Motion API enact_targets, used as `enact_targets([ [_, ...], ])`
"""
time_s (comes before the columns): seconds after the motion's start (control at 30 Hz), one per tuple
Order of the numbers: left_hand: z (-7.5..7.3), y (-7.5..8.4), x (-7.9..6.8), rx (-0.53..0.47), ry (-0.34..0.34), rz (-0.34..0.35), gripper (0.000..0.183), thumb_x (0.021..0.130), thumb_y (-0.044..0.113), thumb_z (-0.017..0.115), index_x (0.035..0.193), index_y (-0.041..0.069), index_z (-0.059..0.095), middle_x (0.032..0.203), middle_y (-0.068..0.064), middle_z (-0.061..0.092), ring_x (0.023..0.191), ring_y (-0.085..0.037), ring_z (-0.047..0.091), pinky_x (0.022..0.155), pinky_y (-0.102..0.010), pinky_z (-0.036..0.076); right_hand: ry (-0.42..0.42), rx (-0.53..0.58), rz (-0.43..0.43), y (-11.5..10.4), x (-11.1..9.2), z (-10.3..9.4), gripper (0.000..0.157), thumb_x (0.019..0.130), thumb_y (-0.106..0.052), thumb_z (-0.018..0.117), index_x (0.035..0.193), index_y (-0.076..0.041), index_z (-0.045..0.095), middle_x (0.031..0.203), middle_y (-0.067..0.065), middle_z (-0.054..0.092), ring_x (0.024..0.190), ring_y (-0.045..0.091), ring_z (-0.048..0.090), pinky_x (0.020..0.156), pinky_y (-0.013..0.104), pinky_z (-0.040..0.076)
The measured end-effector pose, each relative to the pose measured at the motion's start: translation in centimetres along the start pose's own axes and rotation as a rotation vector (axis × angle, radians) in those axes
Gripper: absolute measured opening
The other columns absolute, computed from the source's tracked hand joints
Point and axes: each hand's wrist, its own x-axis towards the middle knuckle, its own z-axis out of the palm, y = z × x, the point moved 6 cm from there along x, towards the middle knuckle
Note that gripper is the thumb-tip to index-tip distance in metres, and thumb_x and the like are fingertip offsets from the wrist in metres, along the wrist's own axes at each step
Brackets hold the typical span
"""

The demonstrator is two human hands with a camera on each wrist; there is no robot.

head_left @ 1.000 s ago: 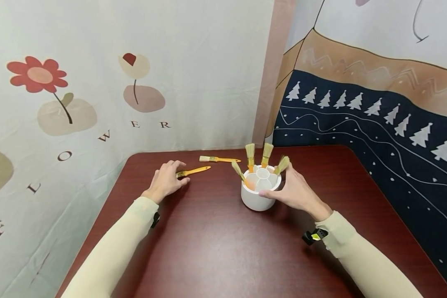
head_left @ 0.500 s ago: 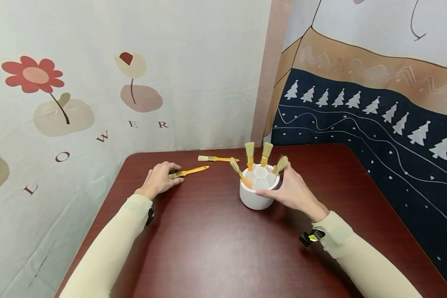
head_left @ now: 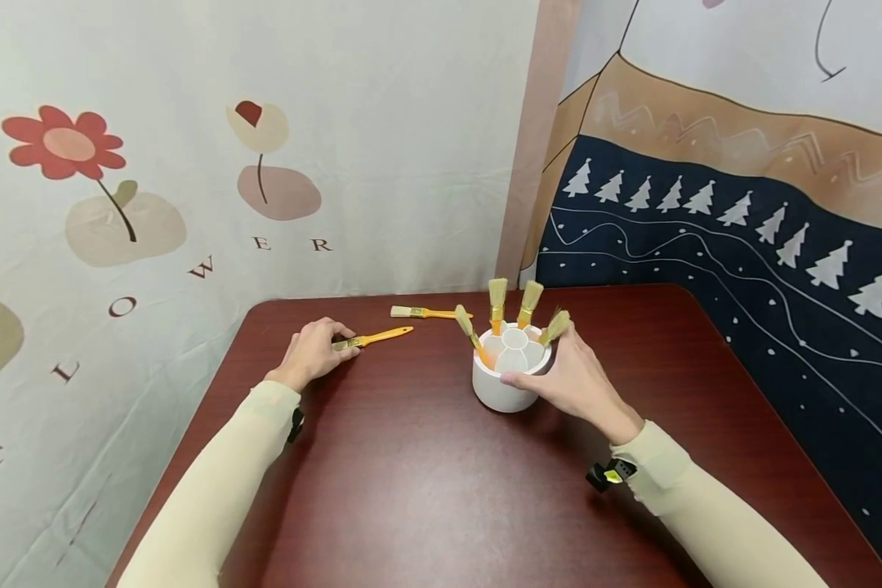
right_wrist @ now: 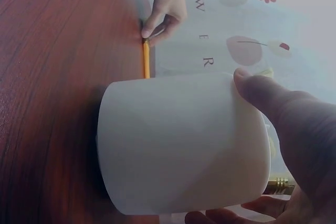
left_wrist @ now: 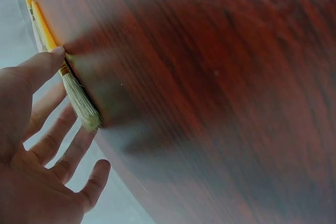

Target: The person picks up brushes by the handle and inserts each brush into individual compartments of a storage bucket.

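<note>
My left hand [head_left: 310,353] pinches a flat paintbrush [head_left: 386,336] between thumb and fingers, near the metal band. The brush lies low at the table, its yellow handle pointing right; in the left wrist view its pale bristles [left_wrist: 81,102] hang past the thumb. My right hand [head_left: 582,380] grips the rim of a round white brush pot [head_left: 498,395], thumb at the near side, fingers round the right side, partly hidden. Petal-shaped compartments divide the pot. Several yellow-handled brushes [head_left: 497,296] stand in it, bristles up, some leaning outward.
Another yellow-handled paintbrush [head_left: 444,314] lies on the dark red wooden table [head_left: 412,490] near its back edge, left of the pot. A white printed curtain [head_left: 397,163] hangs behind the table, and a dark blue tree-patterned one [head_left: 654,237] on the right.
My left hand has closed its thumb and fingers on the near brush, which has shifted slightly left. The right hand stays on the pot.
</note>
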Motion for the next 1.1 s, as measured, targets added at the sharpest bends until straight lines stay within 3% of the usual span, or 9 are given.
enact_targets([
  [0.43, -0.21, -0.04, -0.32, 0.006, 0.001, 0.001, 0.026, 0.109, 0.028, 0.084, 0.127, 0.010, 0.088, 0.139, -0.021, 0.077, 0.132, -0.046, 0.072, 0.116, -0.075, 0.054, 0.014, -0.021, 0.024, -0.33, -0.22, 0.31, 0.119, 0.082, -0.076, 0.096, 0.163, -0.008, 0.043, 0.160, 0.021, 0.059, 0.149, 0.043, 0.065, 0.123, 0.071, 0.057],
  [0.83, -0.18, -0.21, -0.30, 0.007, 0.013, -0.002, 0.027, 0.109, 0.028, 0.084, 0.127, 0.008, 0.087, 0.134, -0.020, 0.078, 0.125, -0.042, 0.073, 0.115, -0.069, 0.056, 0.027, -0.048, 0.025, -0.76, -0.32, 0.38, 0.122, 0.083, -0.077, 0.095, 0.166, -0.005, 0.044, 0.153, 0.019, 0.056, 0.144, 0.042, 0.064, 0.119, 0.068, 0.059],
  [1.1, -0.24, -0.36, -0.23, -0.003, -0.001, -0.027, 0.030, 0.110, 0.032, 0.083, 0.127, 0.007, 0.086, 0.135, -0.020, 0.080, 0.128, -0.043, 0.075, 0.116, -0.067, 0.058, 0.010, -0.029, 0.027, -0.51, -0.41, 0.55, 0.125, 0.083, -0.079, 0.093, 0.169, -0.007, 0.039, 0.160, 0.019, 0.053, 0.149, 0.043, 0.060, 0.123, 0.071, 0.056],
])
